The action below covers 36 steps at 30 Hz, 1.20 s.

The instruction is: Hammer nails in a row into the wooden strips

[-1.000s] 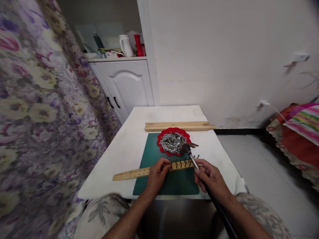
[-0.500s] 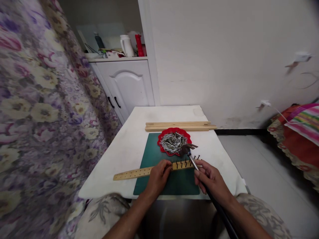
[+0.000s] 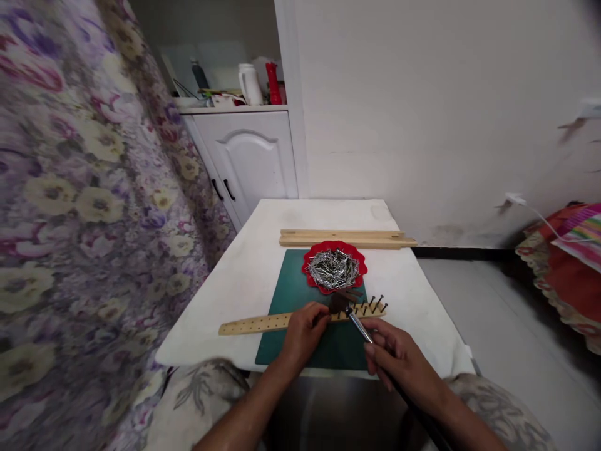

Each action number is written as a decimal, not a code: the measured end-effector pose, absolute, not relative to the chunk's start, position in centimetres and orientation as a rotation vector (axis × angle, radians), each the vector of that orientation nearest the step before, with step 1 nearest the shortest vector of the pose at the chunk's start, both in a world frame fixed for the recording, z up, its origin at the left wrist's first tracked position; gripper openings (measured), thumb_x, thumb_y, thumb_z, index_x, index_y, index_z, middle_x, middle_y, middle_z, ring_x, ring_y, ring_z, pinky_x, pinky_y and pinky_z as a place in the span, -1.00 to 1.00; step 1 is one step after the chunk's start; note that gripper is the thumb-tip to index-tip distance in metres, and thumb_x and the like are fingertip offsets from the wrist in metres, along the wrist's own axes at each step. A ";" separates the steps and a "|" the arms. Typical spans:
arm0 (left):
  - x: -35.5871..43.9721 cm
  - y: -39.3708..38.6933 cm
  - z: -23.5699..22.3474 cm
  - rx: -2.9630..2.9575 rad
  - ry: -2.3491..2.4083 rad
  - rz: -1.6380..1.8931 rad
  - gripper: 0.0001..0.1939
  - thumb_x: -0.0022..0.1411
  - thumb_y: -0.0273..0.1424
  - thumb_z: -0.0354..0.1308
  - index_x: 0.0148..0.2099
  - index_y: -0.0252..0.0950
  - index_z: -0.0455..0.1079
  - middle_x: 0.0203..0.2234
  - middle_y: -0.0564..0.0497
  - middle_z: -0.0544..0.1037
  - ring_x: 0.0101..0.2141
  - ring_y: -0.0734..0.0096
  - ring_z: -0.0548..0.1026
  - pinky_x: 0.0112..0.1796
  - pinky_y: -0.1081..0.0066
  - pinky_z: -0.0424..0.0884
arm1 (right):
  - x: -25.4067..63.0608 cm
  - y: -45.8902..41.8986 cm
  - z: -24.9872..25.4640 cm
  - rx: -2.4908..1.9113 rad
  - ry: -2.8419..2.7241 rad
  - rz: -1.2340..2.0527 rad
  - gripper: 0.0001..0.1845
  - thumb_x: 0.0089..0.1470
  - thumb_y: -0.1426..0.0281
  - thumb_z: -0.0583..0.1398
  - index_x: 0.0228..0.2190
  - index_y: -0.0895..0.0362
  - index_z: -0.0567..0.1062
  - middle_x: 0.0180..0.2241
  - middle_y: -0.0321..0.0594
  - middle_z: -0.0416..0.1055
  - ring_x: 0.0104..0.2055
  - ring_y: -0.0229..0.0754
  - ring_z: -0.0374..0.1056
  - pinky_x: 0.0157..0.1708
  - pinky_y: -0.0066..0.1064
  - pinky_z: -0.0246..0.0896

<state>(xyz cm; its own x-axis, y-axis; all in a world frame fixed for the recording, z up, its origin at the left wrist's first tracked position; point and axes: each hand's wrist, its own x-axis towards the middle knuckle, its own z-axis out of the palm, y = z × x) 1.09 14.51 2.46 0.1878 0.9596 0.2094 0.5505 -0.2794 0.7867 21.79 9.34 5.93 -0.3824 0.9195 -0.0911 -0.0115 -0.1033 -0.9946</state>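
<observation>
A pale wooden strip (image 3: 258, 324) with rows of small holes lies slantwise across a green mat (image 3: 277, 344). Several dark nails (image 3: 374, 302) stand in its right part, some leaning. My left hand (image 3: 303, 335) rests over the strip's middle, thumb and forefinger pinched round a nail that the fingertips mostly hide. In my right hand (image 3: 399, 354) is a claw hammer, gripped by its dark handle below the shiny neck (image 3: 360, 326). The hammer's head (image 3: 344, 300) is just right of my left fingertips, in front of part of the nail rows.
Behind the strip, a red scalloped dish (image 3: 310, 275) holds a heap of silvery nails (image 3: 333, 269). More wooden strips (image 3: 342, 238) lie farther back on the white-covered table (image 3: 225, 282). A flowered curtain (image 3: 94, 250) hangs at the left; a wall stands behind.
The hammer head has moved left and down from beside the dish to near my left fingertips. My left hand stays pinched at the strip. The whole view has shifted slightly.
</observation>
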 end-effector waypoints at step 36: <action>-0.5 15.0 3.9 1.982 1.391 0.974 -0.85 0.19 -0.41 0.02 -0.33 -0.26 0.41 -0.43 0.03 0.47 -0.38 0.40 0.42 -0.34 0.46 0.27 | 23.2 10.2 5.6 -1.087 -1.285 1.434 -0.58 0.13 0.20 0.14 -0.03 0.16 0.31 -0.61 -0.40 0.32 -0.76 -0.43 0.04 -0.73 -0.57 -0.12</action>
